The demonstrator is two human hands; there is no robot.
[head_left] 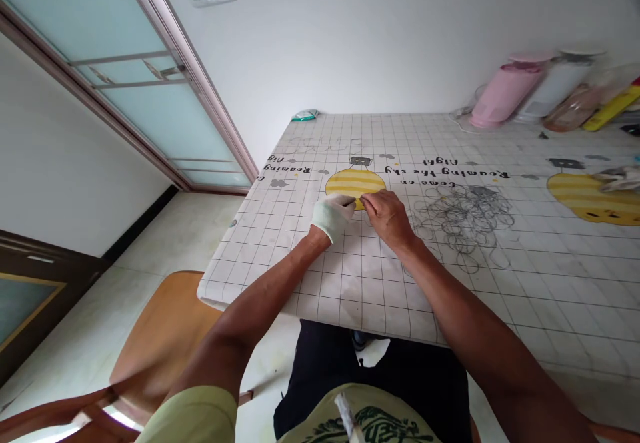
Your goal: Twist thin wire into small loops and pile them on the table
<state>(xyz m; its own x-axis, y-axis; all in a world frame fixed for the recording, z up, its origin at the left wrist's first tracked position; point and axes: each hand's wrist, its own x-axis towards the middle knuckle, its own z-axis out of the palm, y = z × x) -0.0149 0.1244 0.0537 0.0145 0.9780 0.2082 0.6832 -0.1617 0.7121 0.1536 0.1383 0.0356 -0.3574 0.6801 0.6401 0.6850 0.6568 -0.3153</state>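
Observation:
My left hand [334, 215], in a white glove with a pale green cuff, is closed with its fingertips pinched together over the yellow balloon print [350, 180] of the tablecloth. Just to its right, my bare right hand [387, 215] is also closed in a pinch, its fingertips close to those of the left. Whatever lies between the fingers is too small to make out. A loose tangle of thin dark wire-like loops [465, 216] lies on the tablecloth to the right of my right hand. Fainter thin loops [320, 143] lie beyond my left hand.
The checked tablecloth [540, 283] covers the table. Near the wall stand a pink container [507, 93] and a white one [555, 86]. A small green-and-white packet [305, 115] lies at the far left corner, a whitish glove [620, 178] at the right. A wooden chair [160, 330] is at the left.

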